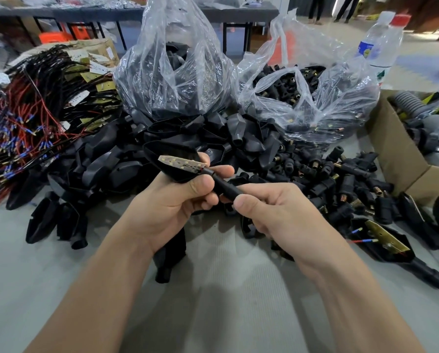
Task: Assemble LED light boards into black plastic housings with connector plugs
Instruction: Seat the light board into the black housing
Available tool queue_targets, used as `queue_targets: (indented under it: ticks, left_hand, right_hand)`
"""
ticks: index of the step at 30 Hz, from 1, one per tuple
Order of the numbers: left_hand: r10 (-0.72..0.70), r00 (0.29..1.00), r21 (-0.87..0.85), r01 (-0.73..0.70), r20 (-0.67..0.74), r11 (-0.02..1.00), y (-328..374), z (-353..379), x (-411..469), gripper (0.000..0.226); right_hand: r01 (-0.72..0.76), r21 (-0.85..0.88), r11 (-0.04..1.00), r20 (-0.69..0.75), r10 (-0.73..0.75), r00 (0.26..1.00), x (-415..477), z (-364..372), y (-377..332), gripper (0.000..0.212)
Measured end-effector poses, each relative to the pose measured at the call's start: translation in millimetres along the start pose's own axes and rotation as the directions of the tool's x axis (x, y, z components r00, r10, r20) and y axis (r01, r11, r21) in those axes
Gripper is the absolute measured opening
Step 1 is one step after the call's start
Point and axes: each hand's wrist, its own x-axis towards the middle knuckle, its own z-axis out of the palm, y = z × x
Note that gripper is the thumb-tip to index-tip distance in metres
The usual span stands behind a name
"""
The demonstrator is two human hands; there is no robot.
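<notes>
On my feed the left hand [177,202] has its fingers curled tight round the black housing [171,173], holding it up above the grey table [213,289], in front of the pile of loose housings [111,159]. The LED board [182,164] lies in the housing's open face. The right hand [272,212] pinches the connector plug [224,186] at the housing's neck, thumb on top. A clear bag of plugs [302,98] sits behind, to the right.
</notes>
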Motion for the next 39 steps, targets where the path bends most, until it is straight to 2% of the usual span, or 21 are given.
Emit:
queue_targets:
  ticks: [4, 7, 10, 12, 16, 19, 26, 31, 36, 39]
  left_hand:
    - [-0.047, 0.998, 0.058, 0.044, 0.042, 0.997, 2, -1, -2, 0.032]
    - [-0.040, 0.998, 0.052, 0.042, -0.044, 0.998, 0, 0, 0, 0.039]
    - [-0.044, 0.992, 0.039, 0.049, -0.117, 0.998, -3, 5, 3, 0.021]
    - [-0.048, 0.989, 0.015, 0.051, -0.142, 0.999, -5, 6, 5, 0.025]
    - [0.002, 0.991, 0.013, 0.000, -0.130, 1.000, -6, 6, 5, 0.021]
    - [0.053, 0.994, 0.027, -0.051, -0.096, 0.998, -3, 5, 3, 0.031]
    - [0.036, 0.992, 0.047, -0.030, -0.122, 0.998, 2, 1, 1, 0.025]
    - [0.004, 0.985, 0.052, 0.005, -0.171, 0.999, 4, 4, 1, 0.024]
    - [0.019, 0.985, 0.060, -0.009, -0.170, 0.998, 3, 3, 0, 0.021]
    - [0.029, 0.989, 0.023, -0.026, -0.143, 0.999, 5, 2, 0, 0.022]
  right_hand:
    - [0.049, 0.002, 0.999, -0.017, -0.049, 0.999, 0, 0, -1, 0.018]
    - [0.080, 0.025, 0.996, -0.084, -0.078, 0.993, 2, -1, 1, 0.021]
    - [0.108, -0.067, 0.992, -0.185, -0.119, 0.975, 4, -1, 5, 0.024]
    - [0.117, -0.120, 0.986, -0.217, -0.141, 0.966, 4, 1, 6, 0.025]
    - [0.124, -0.018, 0.992, -0.163, -0.125, 0.979, 2, 3, 2, 0.022]
    - [0.135, 0.010, 0.991, -0.122, -0.133, 0.984, 1, 3, 1, 0.020]
    - [0.115, -0.235, 0.965, -0.124, -0.147, 0.981, 0, 3, 4, 0.011]
    - [0.134, -0.504, 0.853, -0.218, -0.276, 0.936, -2, 12, 1, 0.018]
    - [0.153, -0.529, 0.835, -0.192, -0.293, 0.937, -3, 11, -1, 0.017]
    - [0.159, -0.499, 0.852, -0.149, -0.265, 0.953, -2, 14, -3, 0.033]
